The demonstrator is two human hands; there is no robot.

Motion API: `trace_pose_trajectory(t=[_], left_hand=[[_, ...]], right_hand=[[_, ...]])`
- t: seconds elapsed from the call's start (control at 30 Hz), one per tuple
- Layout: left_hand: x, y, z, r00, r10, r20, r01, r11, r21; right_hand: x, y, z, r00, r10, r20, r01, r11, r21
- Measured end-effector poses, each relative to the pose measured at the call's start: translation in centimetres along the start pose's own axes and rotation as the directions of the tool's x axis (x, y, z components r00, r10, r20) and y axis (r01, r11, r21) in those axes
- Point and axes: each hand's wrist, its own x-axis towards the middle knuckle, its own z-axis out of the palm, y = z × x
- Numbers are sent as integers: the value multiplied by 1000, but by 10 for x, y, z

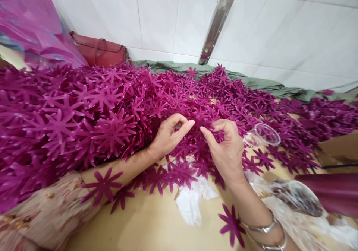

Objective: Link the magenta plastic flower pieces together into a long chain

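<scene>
Between my two hands lies a large heap of magenta flower-shaped petal pieces (112, 130) with long narrow lobes. My right hand (228, 148) pinches one petal piece (207, 127) by a lobe between thumb and fingertips. Facing it across a small gap, my left hand (170, 133) has its fingers curled and its thumb pointing right. The left fingertips are hidden behind the thumb, so what they grip, if anything, does not show. A loose petal piece (103, 186) lies across my left forearm, and another (231, 225) sits beside my right wrist.
White tissue (191, 202) lies on the yellowish table (145, 225). Right of my hands stand a clear plastic cup (267, 133), plastic bags (293, 213) and a dark red cylinder (330, 193). Behind the heap are a red handbag (100, 51), green cloth (251, 81) and a tiled wall (156, 16).
</scene>
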Motion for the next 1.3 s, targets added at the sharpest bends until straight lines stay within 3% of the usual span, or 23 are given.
trace_pose_trajectory(t=[0.13, 0.27, 0.43, 0.77, 0.9, 1.0, 1.1, 1.17, 1.3], left_hand=[[-1, 4, -2, 980, -2, 198, 5, 1000, -17], [0, 1, 1, 984, -12, 177, 20, 999, -40], [4, -6, 2, 991, -74, 116, 87, 989, -116], [5, -6, 4, 986, -110, 125, 139, 958, -253], [5, -3, 4, 980, -154, 126, 182, 950, -253], [5, -1, 2, 978, -173, 118, 200, 939, -278], [6, 0, 1, 982, -178, 58, 188, 943, -276], [7, 0, 1, 981, -192, 23, 190, 935, -299], [9, -7, 3, 966, -257, -12, 225, 866, -446]], right_hand=[[0, -5, 2, 985, -160, 67, 165, 984, -64], [-1, -7, 3, 971, -190, 142, 197, 980, -35], [1, -5, 3, 968, -161, 192, 153, 987, 56], [-1, -9, 5, 997, -40, 71, 35, 997, 66], [-2, -3, 5, 992, 118, 44, -125, 968, 218], [-1, 8, 7, 954, 295, -48, -260, 897, 357], [2, 18, 9, 877, 467, -115, -347, 780, 521], [5, 21, 9, 817, 574, -59, -398, 634, 663], [10, 19, 5, 685, 706, 180, -513, 291, 808]])
